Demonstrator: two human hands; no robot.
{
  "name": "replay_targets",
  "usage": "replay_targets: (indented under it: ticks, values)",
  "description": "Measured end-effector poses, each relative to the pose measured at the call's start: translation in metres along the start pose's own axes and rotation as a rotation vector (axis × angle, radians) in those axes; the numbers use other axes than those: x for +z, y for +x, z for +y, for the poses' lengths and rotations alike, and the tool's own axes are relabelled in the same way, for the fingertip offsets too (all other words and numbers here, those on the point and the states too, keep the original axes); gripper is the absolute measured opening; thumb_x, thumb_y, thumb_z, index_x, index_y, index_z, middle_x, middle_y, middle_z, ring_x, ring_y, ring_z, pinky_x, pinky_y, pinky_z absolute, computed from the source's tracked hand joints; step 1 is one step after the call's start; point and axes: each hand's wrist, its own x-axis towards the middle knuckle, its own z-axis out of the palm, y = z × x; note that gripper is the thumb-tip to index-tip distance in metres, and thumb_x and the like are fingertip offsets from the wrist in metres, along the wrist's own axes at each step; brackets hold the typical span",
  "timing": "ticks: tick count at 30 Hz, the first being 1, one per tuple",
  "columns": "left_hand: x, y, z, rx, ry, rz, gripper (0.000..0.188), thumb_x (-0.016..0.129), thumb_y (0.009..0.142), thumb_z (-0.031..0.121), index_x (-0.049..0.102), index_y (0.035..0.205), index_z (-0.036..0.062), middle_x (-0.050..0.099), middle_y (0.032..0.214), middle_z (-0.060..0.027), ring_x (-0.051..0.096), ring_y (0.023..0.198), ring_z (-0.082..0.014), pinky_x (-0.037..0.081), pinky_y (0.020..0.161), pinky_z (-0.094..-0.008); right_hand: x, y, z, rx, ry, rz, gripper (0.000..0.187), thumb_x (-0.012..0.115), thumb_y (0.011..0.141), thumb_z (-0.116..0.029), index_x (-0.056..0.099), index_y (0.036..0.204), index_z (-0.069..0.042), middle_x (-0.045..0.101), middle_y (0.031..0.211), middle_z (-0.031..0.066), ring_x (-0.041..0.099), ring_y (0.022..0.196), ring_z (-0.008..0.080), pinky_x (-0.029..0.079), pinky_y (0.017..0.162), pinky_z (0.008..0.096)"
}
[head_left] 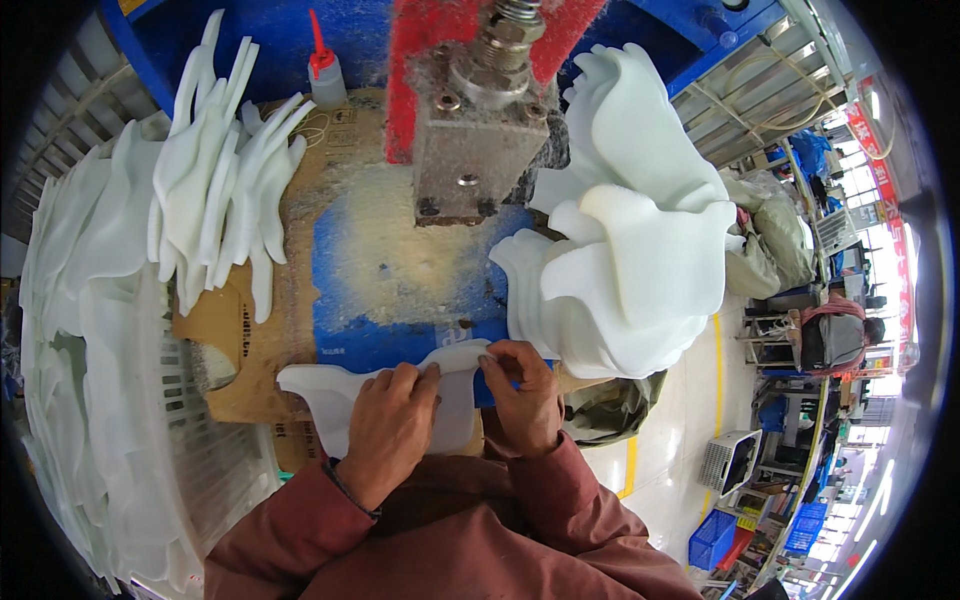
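Observation:
A white, curved-edged foam pad [328, 392] lies at the near edge of the work table, close to my body. My left hand [392, 425] is closed over its middle, thumb and fingers gripping the upper edge. With thumb and index finger, my right hand [522, 392] pinches the pad's upper right corner. Part of the pad is hidden behind my left hand. Just right of my hands rises a stack of similar white foam pads [650, 255]. Above them stands a dusty metal machine head [470, 160] with a red body behind it.
Pale dust covers the blue sheet [400, 260] and cardboard [250, 340] on the table. At far left are narrow white foam pieces [210, 180] and a crate [190, 430] piled with more. A red-tipped squeeze bottle [326, 80] stands at the back. Grey-green bags [775, 235] sit at right.

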Motion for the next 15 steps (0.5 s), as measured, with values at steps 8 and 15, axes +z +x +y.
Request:
replay_targets:
  ticks: [8,15]
  values:
    - [0.001,0.000,0.001,-0.006,0.006,-0.002,0.035,0.072,0.091,0.014,0.068,0.124,0.0011,0.057,0.098,-0.0080,0.062,0.087,-0.0262,0.050,0.077,-0.0404,0.003,0.009,0.000,-0.166,-0.168,0.059,0.013,0.072,0.090,0.003,0.069,0.102,-0.002,0.066,0.094,0.0138,0.067,0.077,0.0277,0.054,0.070,0.0350]
    - [-0.001,-0.001,0.002,-0.039,-0.001,-0.021,0.037,0.076,0.087,0.011,0.071,0.122,0.0008,0.059,0.099,-0.0093,0.063,0.091,-0.0283,0.051,0.081,-0.0423,0.010,0.014,0.002,-0.239,-0.295,0.106,0.008,0.070,0.092,0.001,0.069,0.099,-0.001,0.066,0.096,0.0142,0.065,0.080,0.0296,0.052,0.073,0.0380]
